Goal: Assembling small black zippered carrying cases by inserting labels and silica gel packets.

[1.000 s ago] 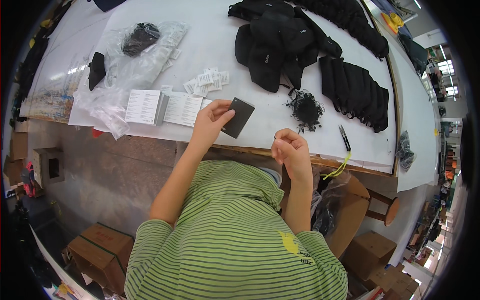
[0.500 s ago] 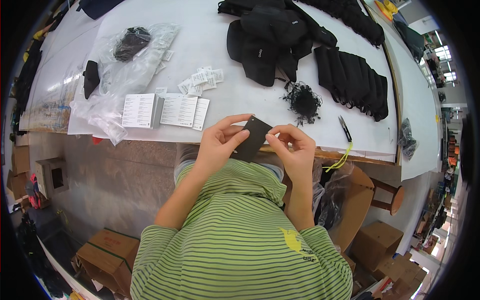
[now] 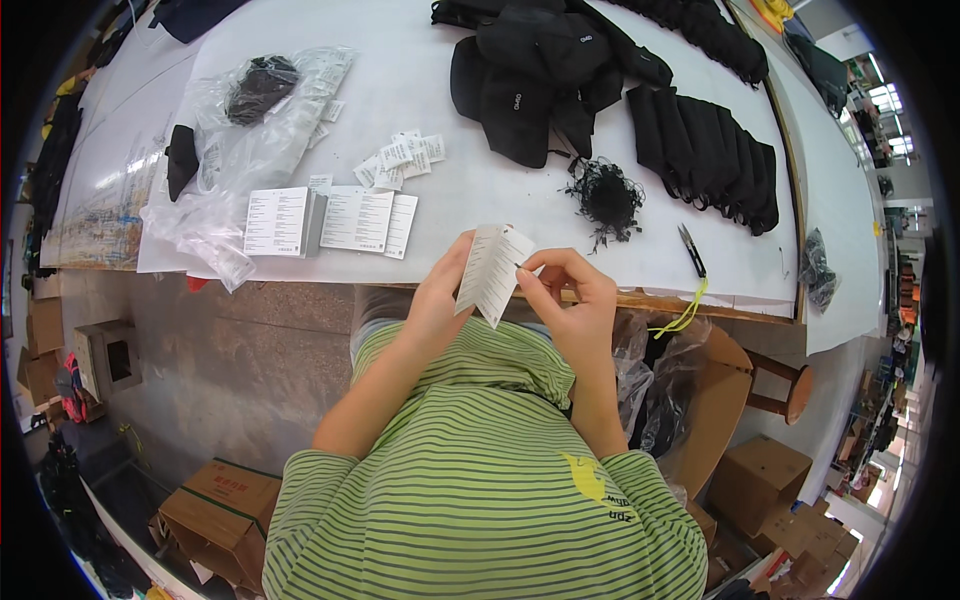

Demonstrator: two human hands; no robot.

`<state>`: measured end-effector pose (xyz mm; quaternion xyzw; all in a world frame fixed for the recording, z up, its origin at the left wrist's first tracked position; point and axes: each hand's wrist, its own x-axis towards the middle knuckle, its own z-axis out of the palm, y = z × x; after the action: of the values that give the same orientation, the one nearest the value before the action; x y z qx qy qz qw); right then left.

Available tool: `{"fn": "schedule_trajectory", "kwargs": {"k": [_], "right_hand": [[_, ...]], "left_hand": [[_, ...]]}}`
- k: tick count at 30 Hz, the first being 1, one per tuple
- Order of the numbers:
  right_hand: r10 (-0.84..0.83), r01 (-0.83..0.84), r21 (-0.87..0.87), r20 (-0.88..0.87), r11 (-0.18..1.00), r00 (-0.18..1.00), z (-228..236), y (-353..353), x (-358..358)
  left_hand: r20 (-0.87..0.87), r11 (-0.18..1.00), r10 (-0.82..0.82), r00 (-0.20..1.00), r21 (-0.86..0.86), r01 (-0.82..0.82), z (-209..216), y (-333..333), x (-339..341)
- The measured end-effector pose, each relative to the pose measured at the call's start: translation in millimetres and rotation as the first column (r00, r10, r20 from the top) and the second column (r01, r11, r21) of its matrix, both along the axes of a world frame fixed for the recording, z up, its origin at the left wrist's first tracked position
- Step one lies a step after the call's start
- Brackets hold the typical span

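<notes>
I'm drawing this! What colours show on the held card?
White with dark print; the card shows best in the head view.

Dark print, too small to read, covers the folded card (image 3: 482,272), stacked cards (image 3: 273,222) and white tags (image 3: 395,158). White lettering marks the black cloth (image 3: 515,125); dark letters stand on the striped shirt (image 3: 470,450), reddish print on the carton (image 3: 222,492).

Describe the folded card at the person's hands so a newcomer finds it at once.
Find the white-topped table; at its near edge, the person's left hand and right hand are close together. The left hand holds a white printed paper card. Unlike the white printed cards lying on the table to the left, it is raised and partly open along a crease.
</notes>
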<state>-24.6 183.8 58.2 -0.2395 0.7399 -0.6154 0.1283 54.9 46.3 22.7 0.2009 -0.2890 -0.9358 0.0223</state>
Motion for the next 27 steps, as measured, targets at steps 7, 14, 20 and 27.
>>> {"fn": "schedule_trajectory", "kwargs": {"k": [7,14,20,27], "right_hand": [[0.028,-0.028,0.095,0.005,0.995,1.0,1,-1,2],[-0.038,0.04,0.089,-0.018,0.995,0.999,-11,2,0],[-0.038,0.035,0.084,0.033,0.996,0.999,-15,-2,-3],[0.001,-0.006,0.06,0.08,0.998,0.997,-24,-3,-1]], "left_hand": [[0.109,0.948,0.114,0.987,-0.309,-0.075,6,4,-3],[0.166,0.855,0.08,0.983,-0.518,0.018,-9,-17,2],[0.041,0.843,0.135,0.99,-0.53,-0.093,-16,-11,-2],[-0.014,0.891,0.084,0.996,-0.447,-0.082,-7,-14,-6]]}}
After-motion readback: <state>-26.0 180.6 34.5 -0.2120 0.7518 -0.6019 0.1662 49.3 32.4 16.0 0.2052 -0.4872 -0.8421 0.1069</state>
